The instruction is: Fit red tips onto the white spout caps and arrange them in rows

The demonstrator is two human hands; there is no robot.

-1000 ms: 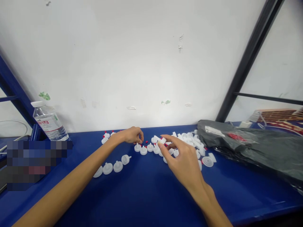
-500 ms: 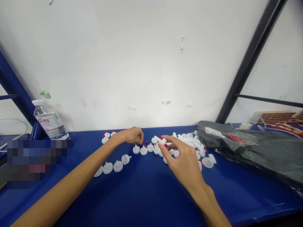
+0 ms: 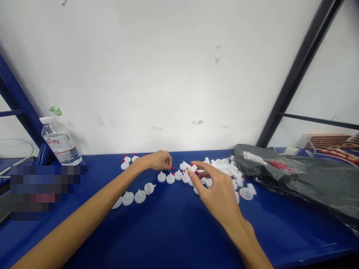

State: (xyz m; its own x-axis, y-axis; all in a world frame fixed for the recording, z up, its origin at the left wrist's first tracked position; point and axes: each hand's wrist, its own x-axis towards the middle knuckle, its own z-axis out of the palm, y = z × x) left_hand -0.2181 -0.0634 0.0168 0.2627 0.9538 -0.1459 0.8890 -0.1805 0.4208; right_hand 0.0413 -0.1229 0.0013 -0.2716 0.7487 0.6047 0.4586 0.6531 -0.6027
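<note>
My left hand (image 3: 162,160) is over the back of the table, its fingers curled closed and pointing down. Whatever its fingertips may hold is hidden. Just below it stand white funnel-shaped plastic caps (image 3: 162,177) with narrow spouts. A tiny red cap (image 3: 174,168) lies to its right. Between thumb and forefinger, my right hand (image 3: 217,183) pinches a small white plastic piece (image 3: 193,169). Behind and beside that hand spreads a pile of white plastic parts (image 3: 224,166) with red bits among them. More white caps (image 3: 140,196) form a row in front of my left forearm.
Several white caps with red tips (image 3: 126,160) stand near the wall at left. A clear water bottle (image 3: 61,144) is at the far left. A dark grey plastic bag (image 3: 294,175) covers the table's right side, with red pieces in a clear bag (image 3: 281,164) on it.
A red piece beneath my left fingertips, above one white cap, no longer shows. Both hands keep nearly the same place; the view has shifted very slightly.
</note>
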